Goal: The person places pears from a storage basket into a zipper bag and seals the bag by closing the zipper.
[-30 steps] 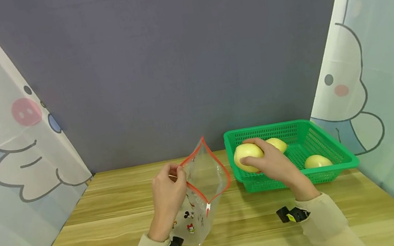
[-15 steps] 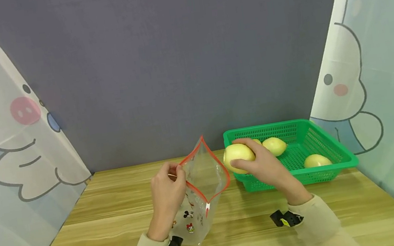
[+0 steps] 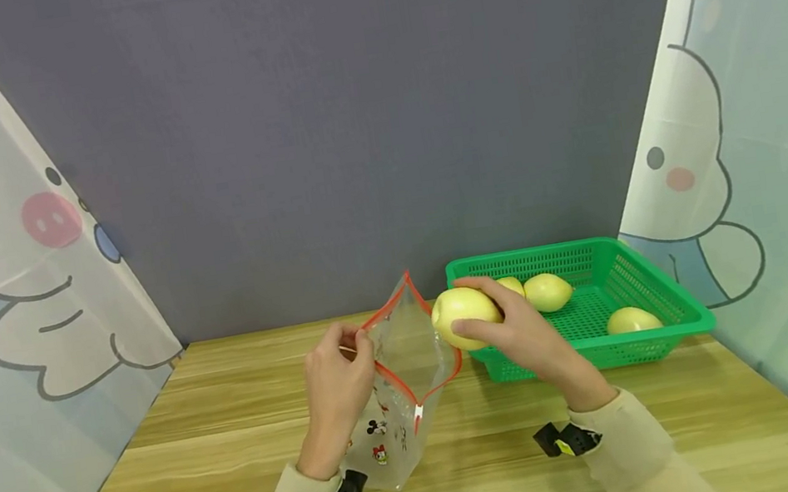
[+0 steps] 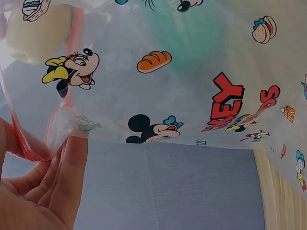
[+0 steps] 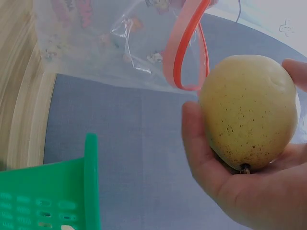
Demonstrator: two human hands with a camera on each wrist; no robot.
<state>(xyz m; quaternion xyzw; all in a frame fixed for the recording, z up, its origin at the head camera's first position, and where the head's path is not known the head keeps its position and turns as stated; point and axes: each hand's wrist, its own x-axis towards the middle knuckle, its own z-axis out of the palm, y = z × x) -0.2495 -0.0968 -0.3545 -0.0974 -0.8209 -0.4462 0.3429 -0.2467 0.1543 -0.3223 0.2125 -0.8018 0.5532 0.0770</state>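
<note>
The held pear point(image 5: 248, 112) is pale yellow, brown-speckled near its stem point(image 5: 245, 168)

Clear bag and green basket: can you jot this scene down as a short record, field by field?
Left hand: pinches the bag at its rim
Right hand: holds a pear by the bag's mouth
Bag mouth: open, edged in red
Bag print: cartoon characters
Basket: green, right of the bag
Basket contents: three pears in view
Table: wood-patterned
</note>
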